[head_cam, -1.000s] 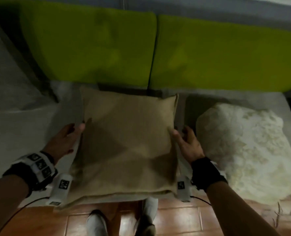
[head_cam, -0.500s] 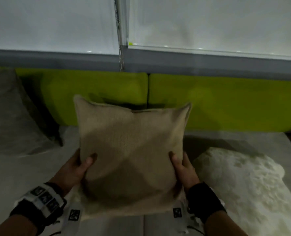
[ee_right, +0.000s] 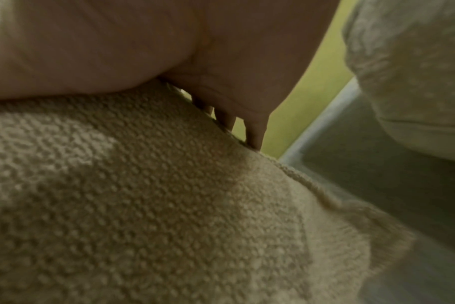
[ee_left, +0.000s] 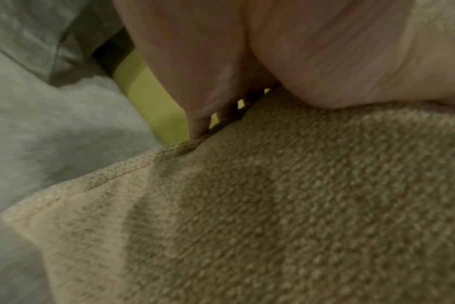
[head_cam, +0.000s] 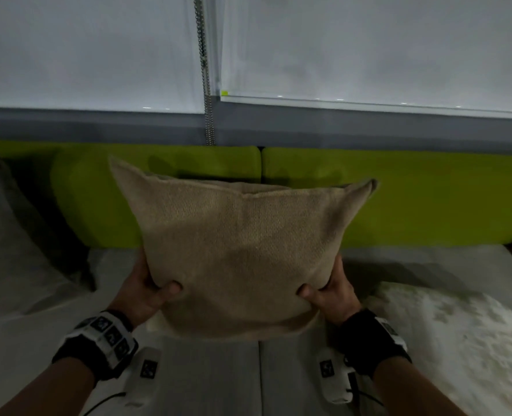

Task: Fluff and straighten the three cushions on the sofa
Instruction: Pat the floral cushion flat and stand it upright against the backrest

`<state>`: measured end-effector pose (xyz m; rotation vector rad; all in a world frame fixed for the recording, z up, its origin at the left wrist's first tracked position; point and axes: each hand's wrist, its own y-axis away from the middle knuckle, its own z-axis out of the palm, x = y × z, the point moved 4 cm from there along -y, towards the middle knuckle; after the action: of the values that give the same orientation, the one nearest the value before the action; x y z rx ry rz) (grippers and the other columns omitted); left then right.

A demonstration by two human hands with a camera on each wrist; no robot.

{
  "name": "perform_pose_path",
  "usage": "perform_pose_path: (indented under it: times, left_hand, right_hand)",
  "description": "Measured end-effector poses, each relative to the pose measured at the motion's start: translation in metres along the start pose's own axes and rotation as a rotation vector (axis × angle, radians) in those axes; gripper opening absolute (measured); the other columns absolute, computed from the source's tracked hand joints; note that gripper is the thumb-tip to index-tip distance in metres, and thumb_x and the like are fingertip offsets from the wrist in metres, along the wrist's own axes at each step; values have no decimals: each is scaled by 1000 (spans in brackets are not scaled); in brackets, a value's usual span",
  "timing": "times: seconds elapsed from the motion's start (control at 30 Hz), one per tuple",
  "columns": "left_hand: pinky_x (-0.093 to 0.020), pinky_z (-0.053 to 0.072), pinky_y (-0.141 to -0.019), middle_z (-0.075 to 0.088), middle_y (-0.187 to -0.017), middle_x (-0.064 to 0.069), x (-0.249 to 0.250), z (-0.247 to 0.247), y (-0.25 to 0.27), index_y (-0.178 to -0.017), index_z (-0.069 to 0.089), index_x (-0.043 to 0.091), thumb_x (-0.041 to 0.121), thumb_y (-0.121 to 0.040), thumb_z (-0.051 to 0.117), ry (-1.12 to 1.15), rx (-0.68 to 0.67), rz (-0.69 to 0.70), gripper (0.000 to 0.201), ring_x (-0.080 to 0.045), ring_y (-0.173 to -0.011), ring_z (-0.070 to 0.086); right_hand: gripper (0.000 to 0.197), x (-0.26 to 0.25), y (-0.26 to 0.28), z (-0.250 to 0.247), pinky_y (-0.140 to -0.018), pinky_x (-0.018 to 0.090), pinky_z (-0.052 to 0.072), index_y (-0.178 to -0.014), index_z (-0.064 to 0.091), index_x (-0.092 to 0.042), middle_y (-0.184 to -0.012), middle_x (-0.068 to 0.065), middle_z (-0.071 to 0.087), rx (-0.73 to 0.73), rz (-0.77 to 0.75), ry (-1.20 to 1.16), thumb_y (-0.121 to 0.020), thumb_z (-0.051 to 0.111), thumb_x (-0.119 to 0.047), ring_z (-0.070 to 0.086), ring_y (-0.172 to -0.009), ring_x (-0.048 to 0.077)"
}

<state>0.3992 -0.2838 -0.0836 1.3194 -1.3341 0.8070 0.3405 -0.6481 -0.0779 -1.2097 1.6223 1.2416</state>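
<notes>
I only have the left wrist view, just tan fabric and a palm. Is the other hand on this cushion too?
Observer: Yes. The right hand grips the tan cushion's opposite side, as the left hand does.
Operator: Is it lying on the seat?
Observer: No, it is held upright before the green backrest.
Operator: Any other cushions?
Observer: A white cushion lies flat at right; a grey one leans at left.

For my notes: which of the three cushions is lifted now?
The tan cushion, gripped between both hands; the grey and white ones lie on the seat.
</notes>
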Motion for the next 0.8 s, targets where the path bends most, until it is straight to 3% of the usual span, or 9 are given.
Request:
perform_pose_path:
  times: [0.07,0.13,0.23,0.3,0.37,0.47,0.67,0.73,0.8]
  left_hand:
    - [-48,36,-115,38,-154,8,-14,4,-3,-149,21,45,85,-43,76,-47,-37,-12,126,-12,-140,40]
    - [-51,33,-116,33,-158,6,-24,9,-5,-144,18,55,88,-44,72,-94,-34,-28,119,-18,-142,36]
    - [-49,38,-112,42,-153,1,-33,8,-14,-154,25,35,90,-39,71,-90,16,-78,135,-22,-138,43]
    - [-50,40,-111,46,-150,1,-36,3,-21,-153,30,26,90,-38,72,-69,49,-92,138,-23,-135,47]
    - [-45,38,-110,42,-151,6,-36,0,-28,-153,28,32,90,-36,72,-60,51,-87,137,-19,-134,44]
    - [-44,36,-111,37,-155,2,-34,6,-41,-145,22,47,92,-33,69,-93,64,-80,129,-22,-138,41]
    - [-38,33,-108,35,-154,-1,-34,8,-55,-157,17,21,96,-31,63,-128,75,-90,154,-18,-132,39]
    - [-42,35,-109,40,-150,1,-29,12,-48,-156,21,25,89,-40,70,-130,33,-158,142,-21,-130,42]
    - [-37,37,-100,51,-135,1,-25,17,-31,-151,34,22,60,-71,78,-100,19,-202,99,-19,-118,49]
  right_hand:
    - [113,6,-2,4,-98,25,46,-128,16,-76,-136,-30,44,-18,73,35,-38,85,-75,49,-122,-3]
    - [113,9,-4,6,-102,30,42,-134,11,-68,-136,-23,42,-35,151,80,-49,85,-71,46,-128,10]
    - [110,7,-9,5,-102,32,41,-150,12,-56,-143,-13,43,10,166,98,-68,86,-58,44,-130,13]
    - [109,4,-12,6,-98,30,43,-148,17,-57,-143,-14,45,52,145,77,-63,84,-67,45,-126,11]
    - [113,3,-16,8,-99,32,44,-148,20,-56,-142,-14,46,93,139,66,-53,79,-75,48,-129,14]
    - [111,6,-29,13,-109,42,42,-157,12,-45,-156,-3,41,91,198,85,-71,77,-69,44,-141,28]
    - [98,9,-38,17,-111,43,40,-159,10,-40,-160,0,38,96,250,84,-84,69,-60,43,-143,30]
    - [102,11,-35,14,-113,46,42,-158,12,-43,-159,-1,40,72,288,106,-79,71,-68,45,-141,29]
    - [102,7,-24,11,-111,43,43,-159,16,-40,-153,-5,45,65,290,152,-79,69,-72,49,-137,22]
